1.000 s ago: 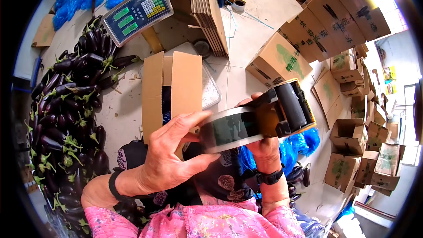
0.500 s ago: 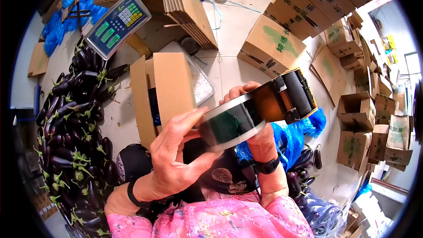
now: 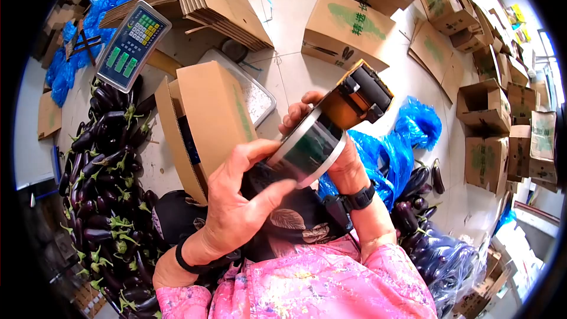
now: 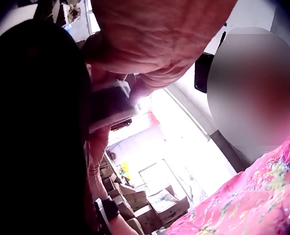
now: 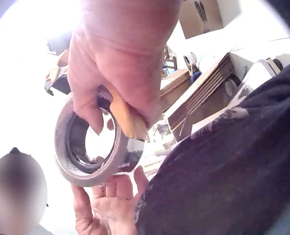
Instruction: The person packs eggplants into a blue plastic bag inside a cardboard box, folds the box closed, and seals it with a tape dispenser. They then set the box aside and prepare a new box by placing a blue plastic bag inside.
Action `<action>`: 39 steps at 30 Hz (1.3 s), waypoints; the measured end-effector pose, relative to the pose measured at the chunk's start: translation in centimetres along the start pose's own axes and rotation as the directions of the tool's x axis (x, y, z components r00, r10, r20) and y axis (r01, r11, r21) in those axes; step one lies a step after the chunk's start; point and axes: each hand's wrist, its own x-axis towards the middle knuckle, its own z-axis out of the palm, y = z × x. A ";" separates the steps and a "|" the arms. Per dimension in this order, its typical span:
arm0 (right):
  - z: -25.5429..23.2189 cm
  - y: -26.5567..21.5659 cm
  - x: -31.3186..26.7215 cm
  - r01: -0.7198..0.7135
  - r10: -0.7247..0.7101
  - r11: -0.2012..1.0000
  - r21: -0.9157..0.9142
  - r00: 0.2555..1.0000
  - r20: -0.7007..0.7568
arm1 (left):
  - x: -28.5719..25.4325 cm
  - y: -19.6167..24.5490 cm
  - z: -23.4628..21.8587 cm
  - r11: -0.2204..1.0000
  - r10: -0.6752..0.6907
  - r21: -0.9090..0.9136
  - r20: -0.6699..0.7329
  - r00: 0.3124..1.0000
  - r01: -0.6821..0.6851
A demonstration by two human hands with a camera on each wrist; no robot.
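Note:
A tape dispenser (image 3: 354, 99) with a wide roll of tape (image 3: 306, 146) is held in front of the body. My right hand (image 3: 347, 172) grips it from behind; in the right wrist view that hand (image 5: 123, 63) has a finger inside the ring of the roll (image 5: 66, 154). My left hand (image 3: 233, 207) is at the roll's near left side, its thumb and fingers spread and fairly straight. From below, the right wrist view shows the left palm (image 5: 113, 208) under the roll, fingertips at its rim. The left wrist view is dark around the left hand (image 4: 155, 41).
Behind the left hand stands a carton (image 3: 215, 109) on the scale platform (image 3: 260, 101), beside the scale display (image 3: 130, 46). Eggplants (image 3: 109, 201) are heaped at left. Flattened cartons (image 3: 221, 6) and a closed carton (image 3: 345, 29) stand farther back; blue plastic (image 3: 378, 162) lies at right.
The head view has shifted and turned. The dispenser has tilted more upright, its cutter end swinging up, and both hands have stayed at the roll.

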 end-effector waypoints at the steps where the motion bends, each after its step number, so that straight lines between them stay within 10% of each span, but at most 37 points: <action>1: 0.1 -0.2 -0.1 -0.024 0.024 0.999 0.038 1.000 -0.003 | 0.1 0.0 0.1 1.000 -0.006 0.025 -0.005 1.000 0.006; 20: -2.3 1.2 -1.2 -0.170 0.167 0.958 0.229 0.985 0.035 | 1.8 1.5 0.7 0.933 -0.246 -0.222 0.185 0.952 0.284; 39: -1.0 -0.9 -1.0 -0.124 0.124 0.992 -0.015 0.992 0.019 | 3.5 2.3 1.0 0.876 -0.306 -0.299 0.262 0.915 0.379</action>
